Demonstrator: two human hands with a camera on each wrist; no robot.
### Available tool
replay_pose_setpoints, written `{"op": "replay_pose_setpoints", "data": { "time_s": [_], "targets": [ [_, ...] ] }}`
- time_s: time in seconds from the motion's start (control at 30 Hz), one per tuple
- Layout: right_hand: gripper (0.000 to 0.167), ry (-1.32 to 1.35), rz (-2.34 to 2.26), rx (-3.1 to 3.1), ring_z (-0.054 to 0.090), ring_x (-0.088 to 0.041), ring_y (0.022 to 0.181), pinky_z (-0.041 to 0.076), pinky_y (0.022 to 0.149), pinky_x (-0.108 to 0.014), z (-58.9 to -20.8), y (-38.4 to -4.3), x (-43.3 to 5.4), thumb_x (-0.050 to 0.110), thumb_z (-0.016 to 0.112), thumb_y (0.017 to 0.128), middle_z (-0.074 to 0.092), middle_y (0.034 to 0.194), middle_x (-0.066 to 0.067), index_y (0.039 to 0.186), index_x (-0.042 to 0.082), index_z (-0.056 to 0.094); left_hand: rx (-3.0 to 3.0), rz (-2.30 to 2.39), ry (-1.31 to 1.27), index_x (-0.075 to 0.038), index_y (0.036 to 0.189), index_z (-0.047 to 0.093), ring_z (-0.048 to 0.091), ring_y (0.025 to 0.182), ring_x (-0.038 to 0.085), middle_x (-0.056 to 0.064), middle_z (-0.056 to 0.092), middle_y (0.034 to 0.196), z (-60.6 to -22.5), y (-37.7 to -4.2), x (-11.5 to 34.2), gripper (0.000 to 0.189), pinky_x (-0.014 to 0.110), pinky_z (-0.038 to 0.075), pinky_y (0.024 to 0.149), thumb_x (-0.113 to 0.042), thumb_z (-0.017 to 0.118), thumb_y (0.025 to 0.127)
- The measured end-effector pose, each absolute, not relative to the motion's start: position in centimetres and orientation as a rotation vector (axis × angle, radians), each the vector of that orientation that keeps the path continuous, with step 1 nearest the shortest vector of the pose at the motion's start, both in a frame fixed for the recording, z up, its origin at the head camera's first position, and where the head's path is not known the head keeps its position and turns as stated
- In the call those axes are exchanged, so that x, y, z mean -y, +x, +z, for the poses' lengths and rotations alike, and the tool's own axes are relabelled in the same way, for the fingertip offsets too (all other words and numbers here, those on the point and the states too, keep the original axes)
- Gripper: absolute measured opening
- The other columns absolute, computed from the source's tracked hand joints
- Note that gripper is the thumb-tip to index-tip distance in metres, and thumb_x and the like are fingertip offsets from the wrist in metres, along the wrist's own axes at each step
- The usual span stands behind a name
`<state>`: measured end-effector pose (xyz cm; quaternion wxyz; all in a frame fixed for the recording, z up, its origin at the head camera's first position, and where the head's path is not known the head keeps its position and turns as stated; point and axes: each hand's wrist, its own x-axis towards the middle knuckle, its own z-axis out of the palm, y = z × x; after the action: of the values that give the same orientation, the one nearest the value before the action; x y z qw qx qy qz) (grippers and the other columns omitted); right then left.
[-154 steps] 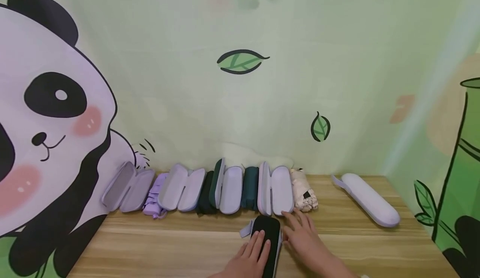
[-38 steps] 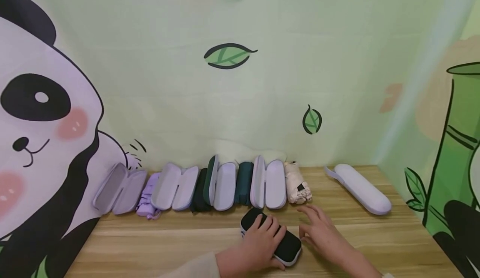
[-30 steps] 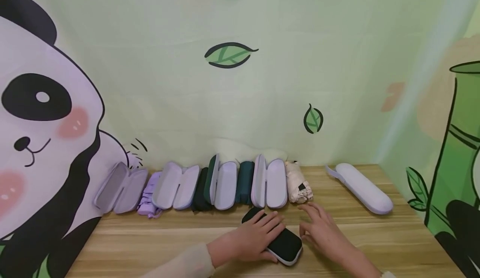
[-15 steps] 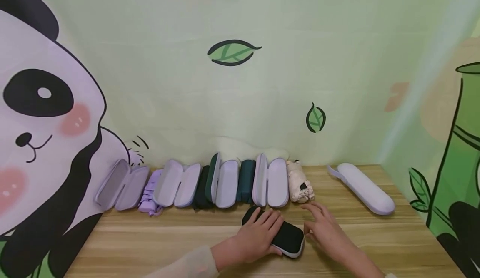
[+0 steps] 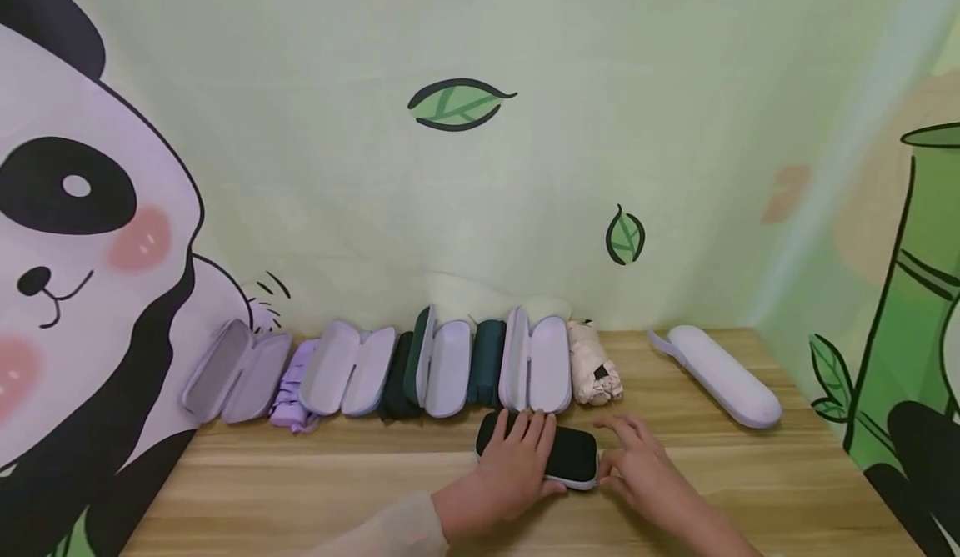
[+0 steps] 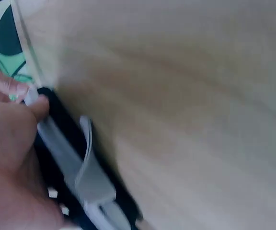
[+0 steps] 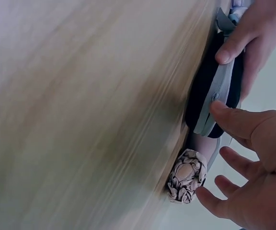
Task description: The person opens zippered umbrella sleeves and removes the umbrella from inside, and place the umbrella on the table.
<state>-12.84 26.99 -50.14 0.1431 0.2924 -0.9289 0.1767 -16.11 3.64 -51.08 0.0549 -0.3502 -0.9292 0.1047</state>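
A black zip case (image 5: 573,455) with a pale grey zipper band lies nearly crosswise at the table's front. My left hand (image 5: 512,467) grips it, fingers over the top and thumb along the near side. At the case's right end, my right hand (image 5: 643,472) pinches the small zipper pull (image 7: 214,97) with its thumb in front; the index finger is mostly hidden behind, and the other fingers spread loosely. A grey strap loop (image 6: 96,179) stands out from the case's side in the left wrist view.
Behind stands a row of opened cases (image 5: 551,365) with folded umbrellas between them, lilac (image 5: 294,394), dark, teal (image 5: 487,365) and beige (image 5: 595,365). A white closed case (image 5: 723,378) lies at the back right of the wooden table (image 5: 315,490). A panda-print cloth hangs behind.
The case has turned from pointing away to lying nearly crosswise. My left hand has gone from resting flat on it to gripping it; the right hand has stayed by its right side.
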Motion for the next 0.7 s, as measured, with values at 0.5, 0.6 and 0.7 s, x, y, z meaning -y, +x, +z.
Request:
{"op": "replay_pose_setpoints", "data": {
  "time_s": [0.5, 0.6, 0.7],
  "targets": [
    [0.026, 0.603, 0.467, 2.667, 0.048, -0.044, 0.125, 0.044, 0.098, -0.061, -50.7, -14.9, -27.5, 0.009, 0.089, 0.072, 0.060, 0.135, -0.015, 0.069, 0.023, 0.068, 2.715, 0.103, -1.822, -0.004, 0.163, 0.000, 0.003, 0.157, 0.032, 0.014, -0.004, 0.171, -50.1, -16.6, 2.3, 0.107, 0.042, 0.021, 0.122, -0.070, 0.050, 0.095],
    [0.027, 0.596, 0.451, 2.632, 0.049, -0.044, 0.125, 0.045, 0.097, -0.060, -50.8, -15.3, -27.3, 0.009, 0.090, 0.071, 0.061, 0.132, -0.014, 0.069, 0.024, 0.068, 2.728, 0.106, -1.801, -0.006, 0.163, -0.002, 0.002, 0.157, 0.032, 0.011, -0.007, 0.171, -50.2, -16.7, 2.4, 0.109, 0.044, 0.022, 0.122, -0.070, 0.052, 0.094],
    [0.027, 0.598, 0.442, 2.612, 0.050, -0.044, 0.125, 0.044, 0.098, -0.060, -50.9, -15.5, -27.1, 0.009, 0.091, 0.069, 0.062, 0.132, -0.013, 0.067, 0.023, 0.068, 2.779, 0.107, -1.770, -0.009, 0.164, -0.003, 0.001, 0.157, 0.030, 0.008, -0.008, 0.171, -50.2, -16.8, 2.4, 0.109, 0.045, 0.023, 0.121, -0.071, 0.052, 0.093]
  ]
}}
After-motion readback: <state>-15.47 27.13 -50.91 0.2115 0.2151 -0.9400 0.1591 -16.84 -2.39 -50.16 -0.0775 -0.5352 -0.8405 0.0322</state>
